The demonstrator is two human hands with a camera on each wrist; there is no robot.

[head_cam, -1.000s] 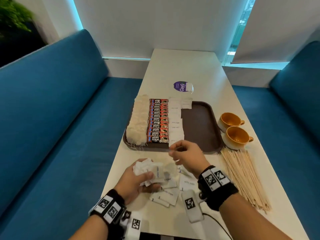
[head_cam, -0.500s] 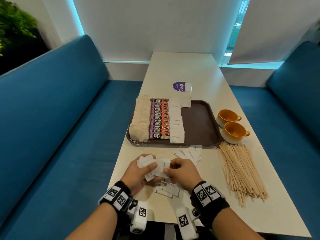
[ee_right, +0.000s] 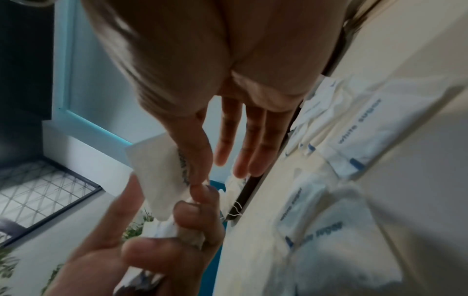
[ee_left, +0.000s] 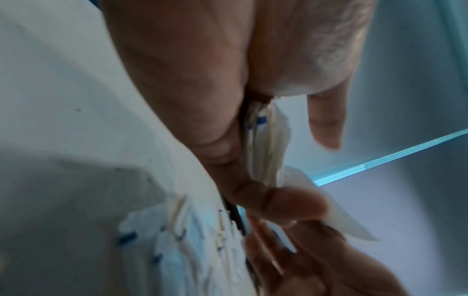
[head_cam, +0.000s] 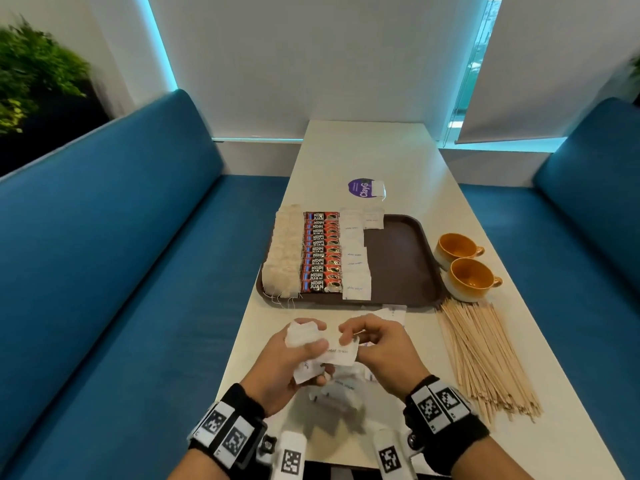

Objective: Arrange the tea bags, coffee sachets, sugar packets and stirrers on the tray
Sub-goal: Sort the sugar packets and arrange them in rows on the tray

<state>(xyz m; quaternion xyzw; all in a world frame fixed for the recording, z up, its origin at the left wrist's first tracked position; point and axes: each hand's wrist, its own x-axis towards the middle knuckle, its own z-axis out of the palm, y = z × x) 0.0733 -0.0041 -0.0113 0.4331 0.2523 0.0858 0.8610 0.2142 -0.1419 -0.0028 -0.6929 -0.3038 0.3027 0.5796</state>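
Currently, item: sugar packets (head_cam: 304,344), a bunch clutched in the curled left hand (head_cam: 284,368) just before the tray's (head_cam: 398,268) near edge; right hand (head_cam: 377,348) pinches one packet (head_cam: 341,353) from it. On tray: tea bags (head_cam: 284,251), coffee sachets (head_cam: 322,252), one sugar row (head_cam: 356,258). Beside tray: stirrers (head_cam: 485,355) on desk (head_cam: 367,154). Advice: peel singly, lay flat, edges overlapping beside the sugar row.

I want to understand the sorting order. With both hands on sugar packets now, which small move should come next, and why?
Probably the right hand should pull the single sugar packet it pinches free of the bunch in the left hand and lay it on the tray in the short second column, since the first sugar column already looks full.
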